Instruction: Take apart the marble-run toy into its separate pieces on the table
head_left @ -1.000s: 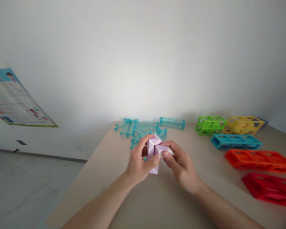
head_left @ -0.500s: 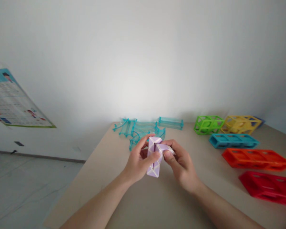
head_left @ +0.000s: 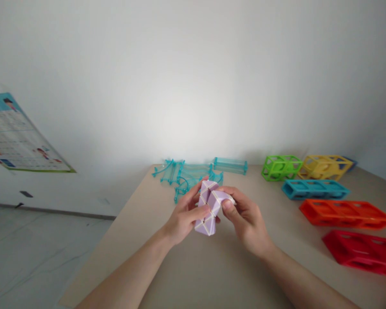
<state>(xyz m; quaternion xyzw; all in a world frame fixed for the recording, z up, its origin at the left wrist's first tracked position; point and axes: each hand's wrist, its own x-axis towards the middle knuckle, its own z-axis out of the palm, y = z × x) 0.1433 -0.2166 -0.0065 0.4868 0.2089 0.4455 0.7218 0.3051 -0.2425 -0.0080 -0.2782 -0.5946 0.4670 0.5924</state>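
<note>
A lilac snake puzzle (head_left: 216,202) with pale edges, made of triangular segments, is held above the table between both hands. My left hand (head_left: 184,218) grips its longer, upright part, with the thumb across the front and the fingers behind. My right hand (head_left: 244,216) pinches the short part that sticks out to the right, thumb in front and fingers on top. Part of the puzzle is hidden behind the fingers. Just beyond the hands lie clear teal plastic track pieces (head_left: 196,171).
On the beige table (head_left: 141,201), open plastic frames stand to the right: a green one (head_left: 281,168), a yellow one (head_left: 323,167), a teal one (head_left: 315,189), an orange one (head_left: 347,213) and a red one (head_left: 363,253). A white wall (head_left: 193,86) rises behind; a poster (head_left: 22,137) hangs left.
The snake puzzle has turned a little in my hands, and its lower end has shifted slightly left and up. My left thumb has slid left along it. Both hands keep their hold.
</note>
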